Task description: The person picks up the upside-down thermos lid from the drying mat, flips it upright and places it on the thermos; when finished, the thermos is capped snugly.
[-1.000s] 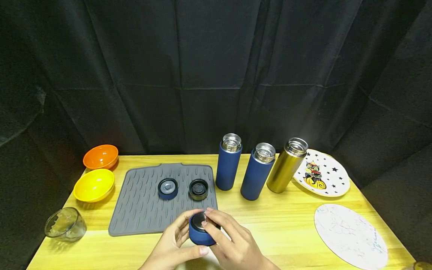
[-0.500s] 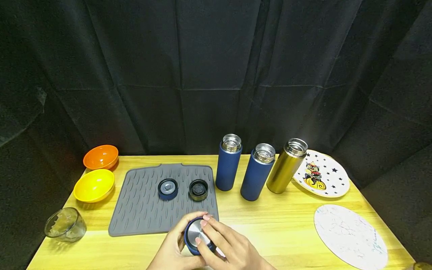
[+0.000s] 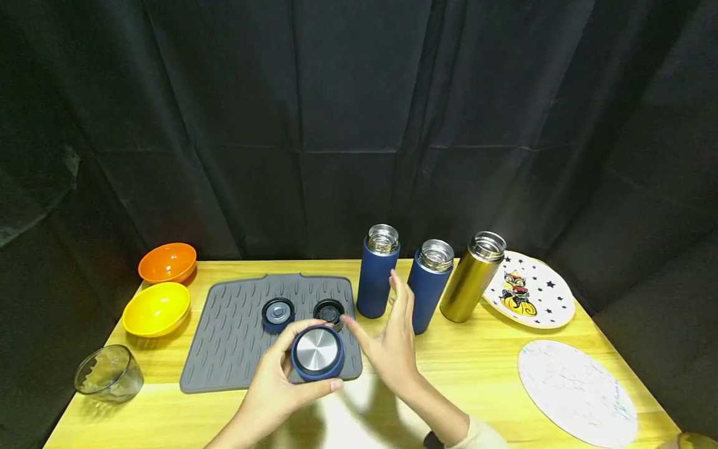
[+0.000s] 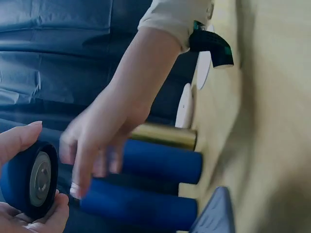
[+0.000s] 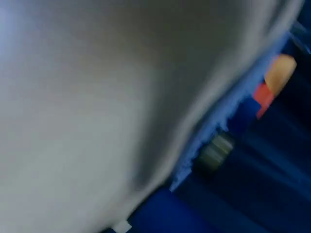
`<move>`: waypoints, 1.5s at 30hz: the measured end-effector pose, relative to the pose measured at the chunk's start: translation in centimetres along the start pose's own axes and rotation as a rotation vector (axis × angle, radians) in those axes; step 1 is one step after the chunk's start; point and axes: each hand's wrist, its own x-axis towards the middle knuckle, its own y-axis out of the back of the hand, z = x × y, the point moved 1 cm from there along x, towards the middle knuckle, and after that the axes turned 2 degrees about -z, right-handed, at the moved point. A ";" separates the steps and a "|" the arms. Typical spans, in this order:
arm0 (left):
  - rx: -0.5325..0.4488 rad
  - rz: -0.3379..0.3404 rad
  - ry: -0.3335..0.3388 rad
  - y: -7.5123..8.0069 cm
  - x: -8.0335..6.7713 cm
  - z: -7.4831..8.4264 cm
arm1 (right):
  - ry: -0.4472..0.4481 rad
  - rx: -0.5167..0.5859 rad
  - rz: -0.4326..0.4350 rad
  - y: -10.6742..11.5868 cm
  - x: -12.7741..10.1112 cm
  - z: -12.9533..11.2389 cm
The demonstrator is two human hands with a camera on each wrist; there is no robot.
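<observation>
The head camera is looking down from high up at the whole yellow table (image 3: 482, 374). The left wrist camera is looking sideways, very close to the blue lid (image 4: 28, 180). Both are showing the blue bottles (image 3: 377, 274). The right wrist camera is sitting too close and blurry.

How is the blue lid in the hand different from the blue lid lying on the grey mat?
The held blue lid is gripped by the left hand above the mat's edge, tilted so its shiny steel face shows. The blue lid on the mat lies flat, untouched, showing a dull grey centre, and looks smaller from here. Both are round and dark blue.
</observation>
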 end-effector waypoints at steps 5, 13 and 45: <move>0.001 0.030 0.013 0.3 1.2 0.9 | -0.430 -0.023 0.032 -2.1 3.5 1.2; -0.007 0.020 0.000 -0.2 1.6 1.2 | -0.525 -0.004 0.209 -4.6 6.7 4.4; -0.097 -0.132 -0.056 -4.9 3.5 4.7 | -0.459 0.072 -0.039 5.9 -6.0 -4.1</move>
